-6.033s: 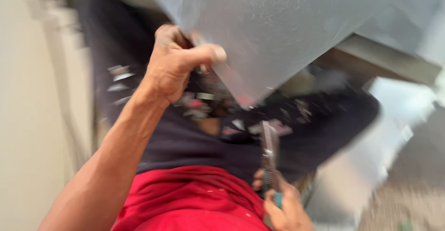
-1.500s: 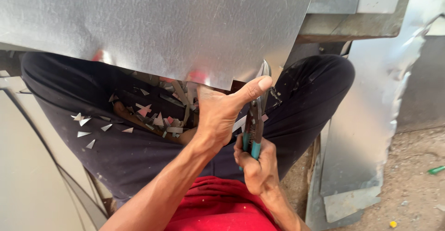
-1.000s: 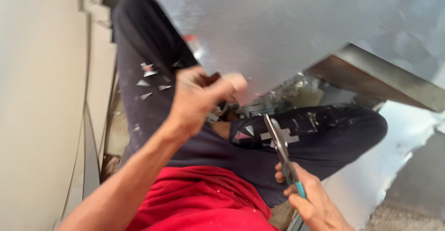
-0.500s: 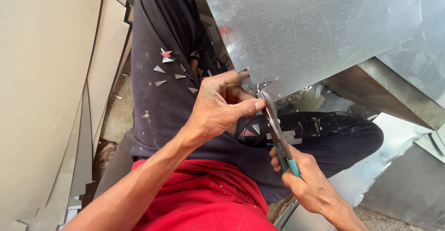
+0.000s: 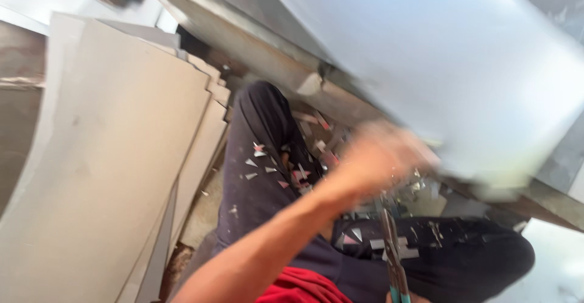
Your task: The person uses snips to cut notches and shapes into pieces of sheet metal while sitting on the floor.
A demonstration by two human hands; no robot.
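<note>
The left hand, badly blurred, is up at the lower edge of a large galvanised metal sheet slanting above the lap; whether its fingers pinch the edge or only press it I cannot tell. Tin snips with teal grips stand upright below, blades pointing to the sheet, the right hand almost wholly out of view. Small triangular metal offcuts litter the dark trousers, with pale flat panels stacked alongside.

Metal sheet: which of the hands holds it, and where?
Left hand, blurred, grips the metal sheet at its lower edge. Snips rise from below; the right hand is barely visible.
</note>
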